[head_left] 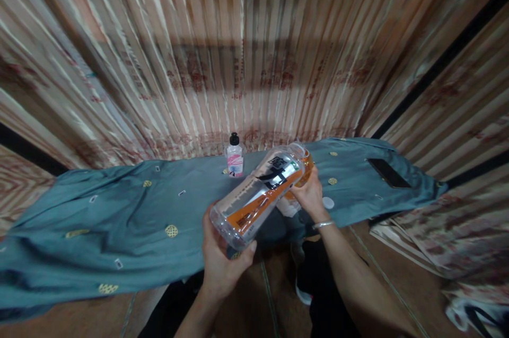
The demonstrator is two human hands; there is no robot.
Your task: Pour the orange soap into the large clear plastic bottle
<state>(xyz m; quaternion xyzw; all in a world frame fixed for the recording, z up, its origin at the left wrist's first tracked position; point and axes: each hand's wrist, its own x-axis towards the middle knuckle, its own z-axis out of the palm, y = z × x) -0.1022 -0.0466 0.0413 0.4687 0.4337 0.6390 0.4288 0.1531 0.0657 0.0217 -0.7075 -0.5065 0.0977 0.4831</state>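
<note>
A large clear bottle [260, 189] with an orange and black label is tilted, its open-looking neck towards the upper right. My left hand [225, 261] is wrapped round its base. Near the bottle's upper end, my right hand [310, 192] is closed, its fingertips partly hidden behind it; something amber [311, 164] shows beside these fingers, its shape unclear. Below the right hand lies a white and orange item [289, 205], partly covered. A round white cap [328, 203] rests on the cloth. Behind the large bottle stands a small clear bottle [235, 162] with a black top and pink label.
A long surface draped in a green-blue patterned cloth [131, 205] runs across the view. On its right part lies a dark flat object [387, 172]. Striped, flowered curtains [214, 62] hang behind and at the sides. Brown tiled floor [385, 253] shows below.
</note>
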